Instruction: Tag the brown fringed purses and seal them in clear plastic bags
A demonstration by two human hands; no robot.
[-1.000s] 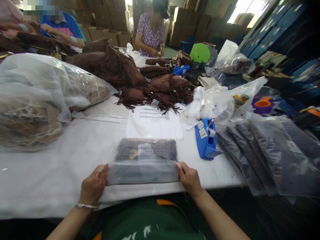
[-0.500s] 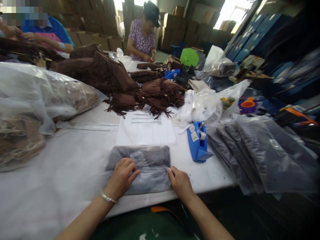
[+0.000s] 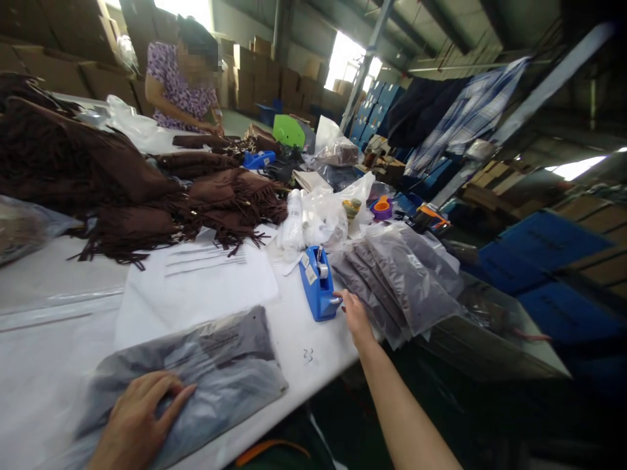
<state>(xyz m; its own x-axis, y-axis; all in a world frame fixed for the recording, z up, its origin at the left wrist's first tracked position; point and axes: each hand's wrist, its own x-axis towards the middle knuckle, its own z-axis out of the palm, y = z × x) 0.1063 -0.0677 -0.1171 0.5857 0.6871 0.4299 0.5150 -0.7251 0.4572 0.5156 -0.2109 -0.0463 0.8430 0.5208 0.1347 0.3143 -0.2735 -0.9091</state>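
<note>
A grey item folded in a clear plastic bag [image 3: 230, 365] lies near the front edge of the white table. My left hand [image 3: 142, 414] rests on its left part, fingers bent and a little apart, pressing it without gripping. To the right stands a blue tape dispenser [image 3: 316, 287]. My right hand [image 3: 351, 313] is at the dispenser's front end, thumb and forefinger closed at its cutting edge; whatever is between the fingertips is too small to make out.
Brown fringed bags [image 3: 225, 196] are piled at the back left. Bagged grey items [image 3: 392, 281] overlap at the right table edge. White sheets [image 3: 196, 281] lie behind the package. A person in a purple patterned top [image 3: 164, 81] works across the table.
The view has swung to the right. My right hand has left the package's right edge and reached the tape dispenser. My left hand still rests on the package.
</note>
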